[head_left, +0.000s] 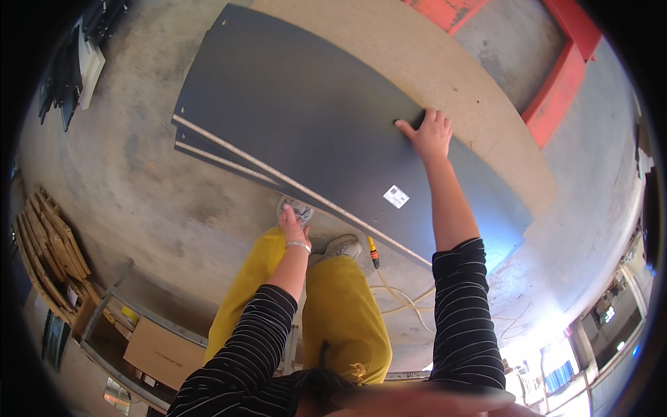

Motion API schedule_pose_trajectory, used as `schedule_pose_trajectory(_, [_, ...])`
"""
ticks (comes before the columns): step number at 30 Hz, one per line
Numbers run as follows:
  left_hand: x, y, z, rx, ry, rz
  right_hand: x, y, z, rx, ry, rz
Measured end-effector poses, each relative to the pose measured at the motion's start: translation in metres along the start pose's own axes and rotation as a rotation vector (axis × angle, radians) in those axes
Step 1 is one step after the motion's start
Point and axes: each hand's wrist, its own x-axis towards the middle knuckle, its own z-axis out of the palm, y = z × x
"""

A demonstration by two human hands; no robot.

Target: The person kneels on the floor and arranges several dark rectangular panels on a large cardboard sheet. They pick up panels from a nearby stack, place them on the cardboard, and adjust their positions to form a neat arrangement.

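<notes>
A large dark grey flat panel (299, 104) lies in front of me, with small holes near its left end and a pale strip along its near edge. Beneath it, slightly fanned out, a second dark panel (226, 161) shows its own pale-edged side. My right hand (431, 135) grips the far edge of the top panel, thumb on its face and fingers over the rim. Near the panels' close edge, above my shoe, my left hand (295, 231) is closed with the thumb up; what it holds, if anything, I cannot make out. A white label (396, 197) sits on the top panel.
A brown board (389, 52) extends past the panel's far edge. Red metal beams (556, 97) stand beyond it. A yellow hose with an orange fitting (374, 257) lies by my feet. Stacked cardboard (52, 243), a carton (163, 351) and dark parts (66, 76) are at left.
</notes>
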Motion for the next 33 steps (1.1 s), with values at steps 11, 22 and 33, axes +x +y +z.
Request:
schedule_pose_trajectory(11, [-0.003,-0.006,-0.010,-0.126,0.232,-0.038,-0.096,-0.038,0.012,0.128,-0.205,-0.034])
schedule_pose_trajectory(22, [0.016,-0.018,-0.002,-0.096,0.299,0.110,-0.132,0.111,-0.021,0.124,-0.411,-0.168])
schedule_pose_trajectory(33, [-0.027,0.023,-0.041,-0.173,-0.177,-0.079,-0.174,0.147,-0.089,0.076,-0.435,0.132])
